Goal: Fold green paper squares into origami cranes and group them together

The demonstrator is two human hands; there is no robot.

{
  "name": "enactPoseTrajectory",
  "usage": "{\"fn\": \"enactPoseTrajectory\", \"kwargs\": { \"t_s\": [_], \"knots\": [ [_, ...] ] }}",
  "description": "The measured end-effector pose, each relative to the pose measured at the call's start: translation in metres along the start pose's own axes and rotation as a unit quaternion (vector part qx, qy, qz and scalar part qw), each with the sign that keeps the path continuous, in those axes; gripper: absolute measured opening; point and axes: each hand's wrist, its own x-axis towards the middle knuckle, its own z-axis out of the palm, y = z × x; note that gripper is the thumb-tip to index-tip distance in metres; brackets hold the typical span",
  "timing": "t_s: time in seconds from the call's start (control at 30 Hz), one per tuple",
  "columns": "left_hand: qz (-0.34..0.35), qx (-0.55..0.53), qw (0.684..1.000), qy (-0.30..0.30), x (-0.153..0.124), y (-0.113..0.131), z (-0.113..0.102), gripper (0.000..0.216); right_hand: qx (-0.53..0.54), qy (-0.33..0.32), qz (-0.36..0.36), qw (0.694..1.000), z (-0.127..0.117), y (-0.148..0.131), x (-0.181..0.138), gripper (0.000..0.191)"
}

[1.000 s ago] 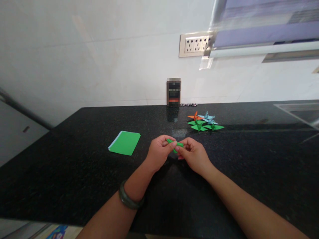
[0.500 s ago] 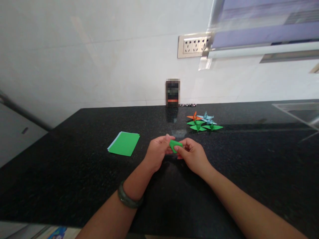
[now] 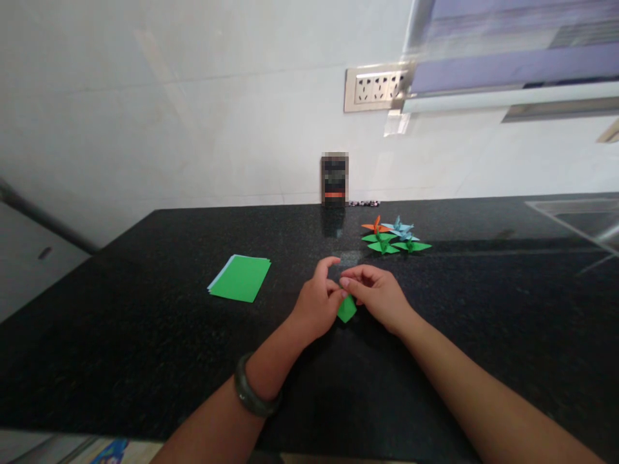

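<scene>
The black counter [image 3: 145,341] is glossy and speckled. Toward its left edge lies a paper stack [image 3: 242,278], green on top, pale blue showing at one side. Nearer the back edge, right of its middle, sit clustered cranes [image 3: 383,247]: orange, blue, green. By the back edge stand a blurred dark box [image 3: 334,180] and, just beside it, beads [image 3: 366,203].

I seem to be in a home, most likely at a kitchen counter: the black, speckled, stone-like worktop [image 3: 145,361] in front of me meets a pale, glossy wall [image 3: 217,109] with thin seams like those of large tiles, and a socket plate [image 3: 377,87] with a row of outlets sits above it. Whether it truly is a kitchen, I can't tell.
</scene>
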Motion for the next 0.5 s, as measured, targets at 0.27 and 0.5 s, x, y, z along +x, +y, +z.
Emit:
{"fn": "enactPoseTrajectory", "kwargs": {
  "t_s": [0.27,0.5],
  "knots": [
    [0.012,-0.003,1.0,-0.021,-0.0014,0.0038,0.0029,0.05,0.001,0.019,0.002,1.0,0.001,0.0037,0.0002,0.024],
    [-0.086,-0.112,0.99,-0.018,0.0024,0.0062,0.0075,0.039,-0.021,0.125,-0.038,0.991,-0.0016,0.0018,0.0019,0.027]
  ]
}}
